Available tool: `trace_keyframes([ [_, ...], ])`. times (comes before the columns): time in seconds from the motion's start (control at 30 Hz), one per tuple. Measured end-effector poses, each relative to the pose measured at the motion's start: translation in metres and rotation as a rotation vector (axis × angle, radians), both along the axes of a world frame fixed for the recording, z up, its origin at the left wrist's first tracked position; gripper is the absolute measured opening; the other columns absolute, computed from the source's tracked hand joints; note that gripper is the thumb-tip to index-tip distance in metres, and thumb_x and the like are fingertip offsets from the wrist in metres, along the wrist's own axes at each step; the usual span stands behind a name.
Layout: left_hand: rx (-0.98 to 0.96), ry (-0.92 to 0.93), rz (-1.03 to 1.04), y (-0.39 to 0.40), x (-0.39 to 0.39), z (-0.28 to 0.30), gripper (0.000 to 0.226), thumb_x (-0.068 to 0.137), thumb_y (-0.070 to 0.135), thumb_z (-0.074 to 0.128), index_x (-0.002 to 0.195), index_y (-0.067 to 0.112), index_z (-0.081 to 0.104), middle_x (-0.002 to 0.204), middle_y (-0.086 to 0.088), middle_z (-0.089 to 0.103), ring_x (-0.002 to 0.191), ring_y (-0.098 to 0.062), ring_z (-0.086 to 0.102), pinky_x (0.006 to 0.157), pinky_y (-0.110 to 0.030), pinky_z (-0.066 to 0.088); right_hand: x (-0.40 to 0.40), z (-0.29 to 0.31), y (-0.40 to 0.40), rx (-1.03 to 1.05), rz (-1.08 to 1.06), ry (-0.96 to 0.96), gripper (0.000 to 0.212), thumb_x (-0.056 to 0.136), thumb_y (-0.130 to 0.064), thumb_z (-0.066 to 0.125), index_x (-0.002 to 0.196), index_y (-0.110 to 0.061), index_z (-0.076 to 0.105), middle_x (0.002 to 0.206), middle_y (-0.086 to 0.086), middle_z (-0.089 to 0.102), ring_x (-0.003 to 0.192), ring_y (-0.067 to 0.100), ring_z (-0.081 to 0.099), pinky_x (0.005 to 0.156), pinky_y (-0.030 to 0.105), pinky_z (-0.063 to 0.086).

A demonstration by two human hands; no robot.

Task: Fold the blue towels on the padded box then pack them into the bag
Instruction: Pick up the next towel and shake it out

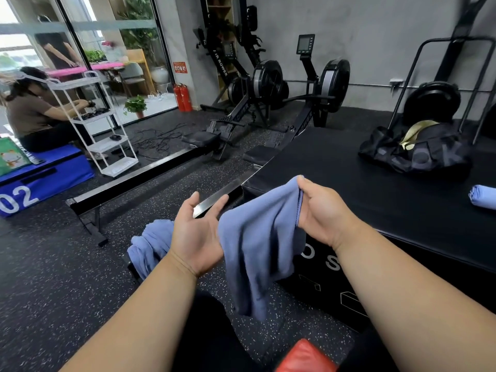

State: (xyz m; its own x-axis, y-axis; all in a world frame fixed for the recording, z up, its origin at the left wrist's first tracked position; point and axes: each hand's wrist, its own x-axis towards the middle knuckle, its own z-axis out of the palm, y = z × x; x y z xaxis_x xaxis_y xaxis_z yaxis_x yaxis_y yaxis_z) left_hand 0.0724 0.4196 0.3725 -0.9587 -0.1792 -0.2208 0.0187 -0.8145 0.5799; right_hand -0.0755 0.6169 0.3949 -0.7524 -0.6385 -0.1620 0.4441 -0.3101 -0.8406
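A blue towel (257, 245) hangs in the air in front of me, bunched at its top edge. My right hand (322, 210) grips that top edge. My left hand (197, 232) is palm-up with fingers spread, its edge against the hanging cloth. More blue towel (149, 245) lies heaped on a low seat behind my left wrist. The black padded box (375, 189) stretches to the right. A black bag (418, 151) sits open on its far side with yellow cloth showing inside. A rolled blue towel (483, 197) lies on the box at the right edge.
Two rowing machines (268, 103) stand ahead, with a long rail (128, 183) crossing the rubber floor. A person sits at the far left on a blue box (40, 181) beside a white shelf cart (104, 124). A red pad (306, 357) shows at the bottom.
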Motion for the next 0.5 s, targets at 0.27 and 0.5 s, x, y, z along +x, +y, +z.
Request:
trace_keyframes([
  [0.27,-0.278,-0.148,0.247,-0.03,0.005,-0.003,0.074,0.071,0.042,0.081,0.135,0.006,0.069,0.105,-0.012,0.055,0.096,-0.031,0.051,0.09,-0.041,0.042,-0.017,0.005,0.014,-0.07,-0.078,-0.05,0.053,0.112,-0.032,0.045,0.136,0.014,0.057,0.133,0.029,0.066,0.123,0.038,0.068,0.108,0.049,0.051],
  [0.5,-0.639,-0.293,0.353,-0.036,0.002,-0.008,0.046,0.092,-0.009,0.058,0.125,0.02,0.069,0.091,-0.013,0.061,0.074,-0.02,0.053,0.064,-0.03,0.039,-0.025,-0.004,0.015,0.127,-0.196,0.102,0.022,0.105,-0.027,0.061,0.098,-0.007,0.063,0.103,0.009,0.061,0.098,0.022,0.063,0.1,0.039,0.052],
])
